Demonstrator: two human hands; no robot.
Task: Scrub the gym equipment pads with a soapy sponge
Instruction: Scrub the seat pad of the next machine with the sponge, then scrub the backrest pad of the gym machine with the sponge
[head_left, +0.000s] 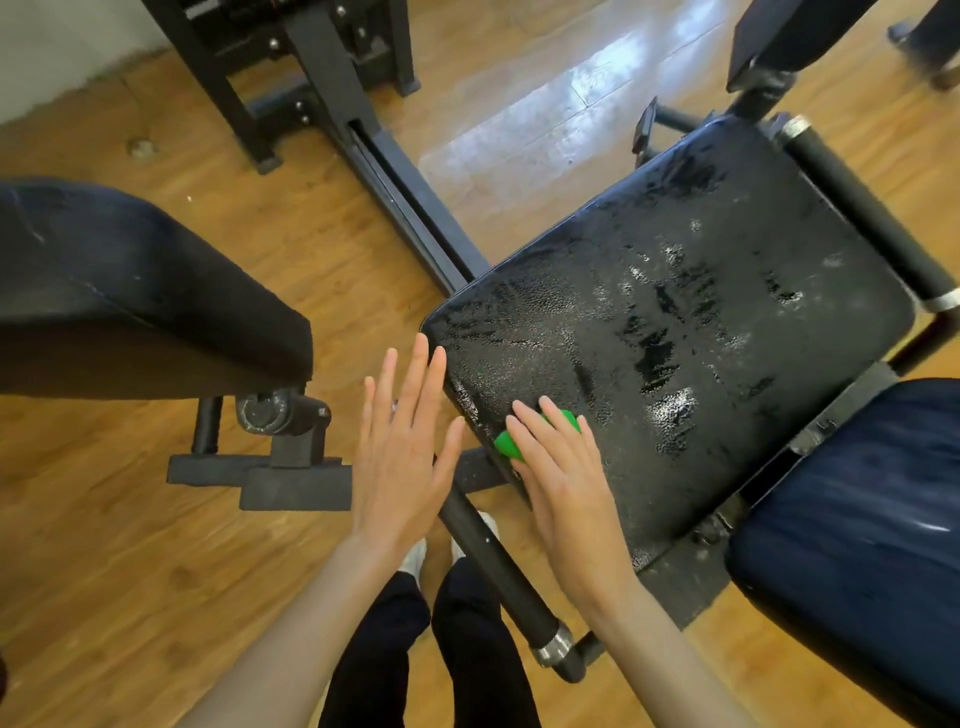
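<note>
Right hand (563, 467) presses green sponge (506, 441) flat-fingered onto wet pad (701, 332); left hand (402, 447) fingers straight

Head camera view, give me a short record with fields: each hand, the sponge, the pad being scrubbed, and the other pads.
right hand: fingers straight, pressing the green sponge onto the seat pad
left hand: flat, fingers straight, beside the pad's left edge, holding nothing
seat pad: black, wet and streaked with suds
sponge position: near front-left corner of the pad
other pads: black pad at left, dark blue pad at right
</note>
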